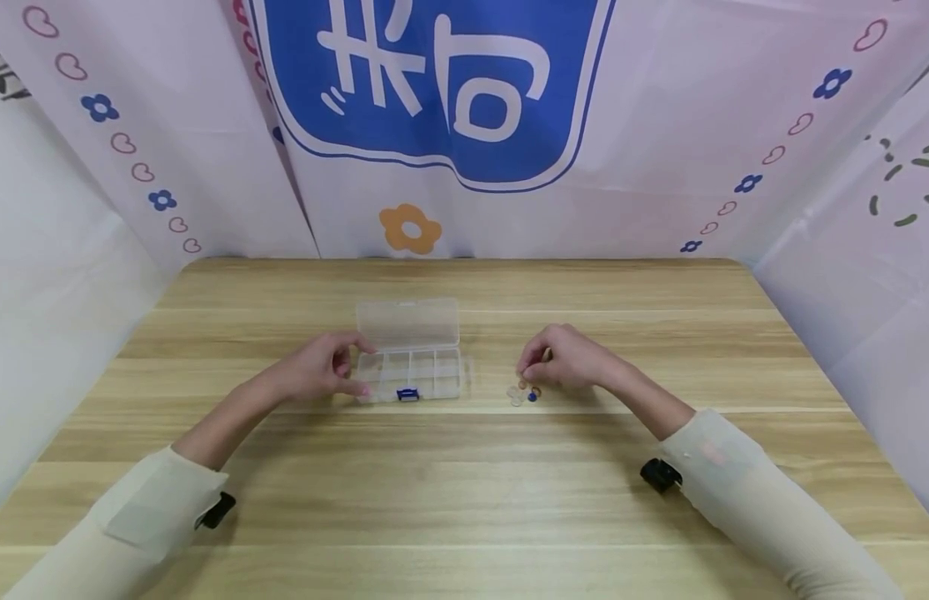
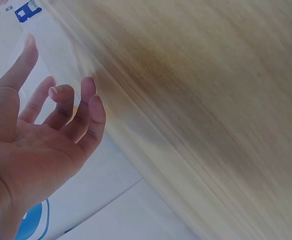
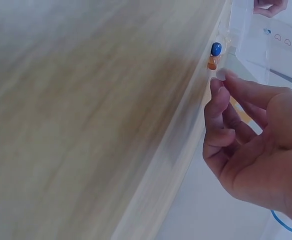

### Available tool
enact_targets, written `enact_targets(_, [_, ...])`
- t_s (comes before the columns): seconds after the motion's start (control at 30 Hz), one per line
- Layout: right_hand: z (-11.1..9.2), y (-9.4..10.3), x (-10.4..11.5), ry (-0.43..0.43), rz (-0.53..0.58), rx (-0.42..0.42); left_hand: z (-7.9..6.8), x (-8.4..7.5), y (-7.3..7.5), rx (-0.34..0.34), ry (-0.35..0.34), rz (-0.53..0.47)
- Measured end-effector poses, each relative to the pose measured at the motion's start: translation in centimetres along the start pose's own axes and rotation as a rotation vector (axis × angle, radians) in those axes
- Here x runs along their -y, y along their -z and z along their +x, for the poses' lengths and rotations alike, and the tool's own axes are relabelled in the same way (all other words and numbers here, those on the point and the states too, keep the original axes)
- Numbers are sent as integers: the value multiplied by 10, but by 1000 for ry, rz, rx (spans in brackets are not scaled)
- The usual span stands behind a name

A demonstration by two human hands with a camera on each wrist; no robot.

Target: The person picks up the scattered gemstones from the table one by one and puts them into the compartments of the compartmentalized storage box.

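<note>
A clear plastic compartment box stands on the table, its lid tipped back and a blue latch at its front. My left hand holds the box by its left end, thumb at the front corner and index finger at the back one. To the right of the box, my right hand pinches a small whitish piece between thumb and fingertips; its exact kind is unclear. Just by those fingers lie a glossy blue piece, an orange piece and several clear pieces.
The wood-grain table runs back to a white printed curtain. More white cloth hangs at both sides. A black device is strapped at the right sleeve and another at the left.
</note>
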State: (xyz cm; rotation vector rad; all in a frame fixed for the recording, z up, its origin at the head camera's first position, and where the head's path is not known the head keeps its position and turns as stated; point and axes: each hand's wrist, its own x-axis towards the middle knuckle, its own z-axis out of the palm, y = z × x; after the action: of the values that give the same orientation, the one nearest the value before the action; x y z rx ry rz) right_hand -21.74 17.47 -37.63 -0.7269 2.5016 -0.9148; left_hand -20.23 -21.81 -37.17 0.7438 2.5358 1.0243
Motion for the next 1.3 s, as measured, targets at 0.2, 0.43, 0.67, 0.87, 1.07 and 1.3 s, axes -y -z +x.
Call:
enact_targets(0.2, [2, 0, 3, 32, -9, -15, 0, 0, 0, -5, -8, 12])
enact_targets(0.43, [6, -1, 8, 47, -5, -43, 0, -1, -2, -7, -7, 19])
enact_targets(0.67, [13, -4, 13, 65, 53, -40, 0, -2, -1, 0, -2, 18])
enact_targets(0.87, [16, -7, 18, 47, 72, -34, -1, -4, -1, 9, 11, 15])
enact_targets(1.07, [19, -9, 22, 62, 96, -20, -2, -4, 0, 10, 17, 13])
enact_targets(1.3, [23, -11, 25, 74, 126, -4, -1, -2, 0, 6, 7, 32])
